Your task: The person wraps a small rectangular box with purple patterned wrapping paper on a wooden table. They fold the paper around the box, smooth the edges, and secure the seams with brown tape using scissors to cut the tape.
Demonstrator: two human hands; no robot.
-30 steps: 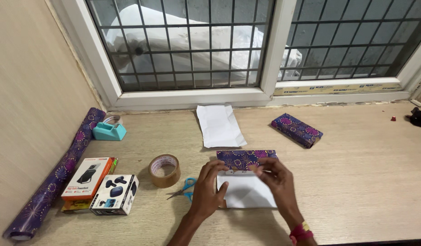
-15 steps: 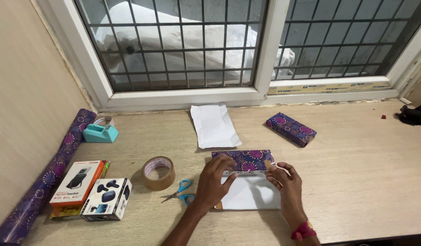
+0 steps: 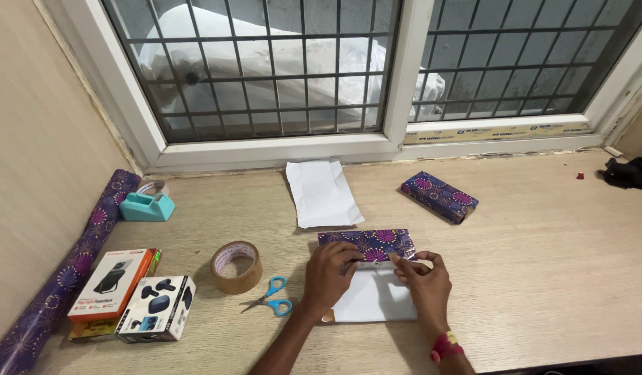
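A box half covered in purple patterned wrapping paper (image 3: 368,244) lies on the wooden table, the paper's white underside (image 3: 373,297) spread toward me. My left hand (image 3: 330,272) presses on the near edge of the purple fold at its left part. My right hand (image 3: 422,276) pinches the paper's edge at the right part of the fold. Both hands rest on the paper.
Blue-handled scissors (image 3: 271,296), a brown tape roll (image 3: 236,267), a teal tape dispenser (image 3: 147,205), two product boxes (image 3: 133,298) and a wrapping-paper roll (image 3: 64,271) lie at left. A white paper sheet (image 3: 322,192) and a wrapped package (image 3: 439,196) sit farther back by the barred window.
The view has shifted slightly. My hands have stayed on the fold, with the right fingers pinching the paper edge more tightly.
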